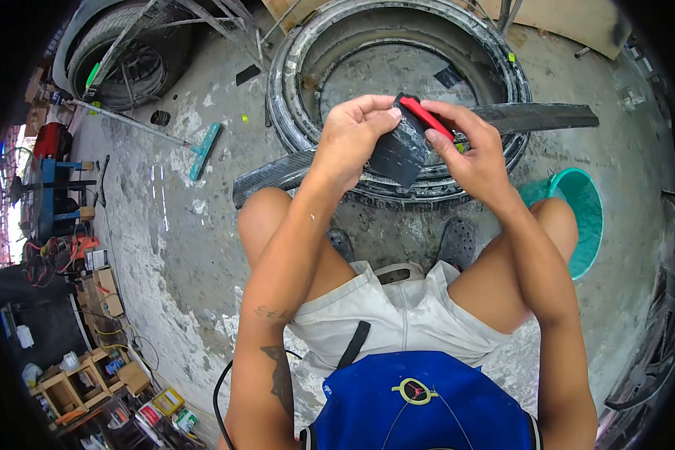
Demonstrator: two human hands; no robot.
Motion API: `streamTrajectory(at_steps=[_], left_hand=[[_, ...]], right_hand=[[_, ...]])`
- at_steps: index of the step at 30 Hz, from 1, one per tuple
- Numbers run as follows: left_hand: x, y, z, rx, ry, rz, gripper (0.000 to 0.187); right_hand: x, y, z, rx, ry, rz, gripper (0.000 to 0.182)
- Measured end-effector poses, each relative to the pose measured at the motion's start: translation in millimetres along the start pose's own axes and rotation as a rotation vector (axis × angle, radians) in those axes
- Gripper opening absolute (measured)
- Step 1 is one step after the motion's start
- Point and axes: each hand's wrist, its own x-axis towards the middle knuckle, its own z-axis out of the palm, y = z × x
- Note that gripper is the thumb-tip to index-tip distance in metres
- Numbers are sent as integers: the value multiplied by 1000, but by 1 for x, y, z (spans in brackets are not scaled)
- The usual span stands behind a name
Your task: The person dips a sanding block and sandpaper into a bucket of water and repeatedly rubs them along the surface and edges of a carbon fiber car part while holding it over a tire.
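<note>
Over the tire, my left hand (pixel 356 135) pinches the top of a dark sheet of sandpaper (pixel 399 159), which hangs down with pale smears on it. My right hand (pixel 469 146) grips a red sanding block (pixel 429 118) with a black edge. Sheet and block touch at the top, where both thumbs press; the block's underside is hidden. Below them a long, curved carbon-fibre strip (pixel 536 117) lies across the tire (pixel 289 82), its middle partly covered by my hands and the sheet. The strip's left end reaches near my left knee.
A green bucket (pixel 580 214) stands beside my right knee. A teal floor squeegee (pixel 205 152) lies on the wet concrete at left, near a mounted wheel (pixel 127 67). Wooden boxes of supplies (pixel 86 379) and a red-and-blue machine (pixel 52 169) line the left side.
</note>
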Motion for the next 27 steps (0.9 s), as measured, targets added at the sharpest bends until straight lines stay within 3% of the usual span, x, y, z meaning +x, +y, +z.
streamTrajectory(at_steps=[4, 7, 12, 21, 27], left_hand=[[-3, 0, 0, 6, -18, 40, 28], [-6, -3, 3, 32, -49, 51, 32], [-7, -2, 6, 94, -77, 56, 33], [-12, 4, 1, 217, -94, 48, 38], [-5, -4, -3, 128, -48, -25, 30]], right_hand=[[3, 8, -1, 89, 2, -62, 31], [0, 8, 0, 26, -6, -15, 29], [-1, 9, 3, -169, 46, -145, 31], [-2, 16, 6, -185, 60, -228, 33], [-8, 20, 10, -178, 1, -276, 35]])
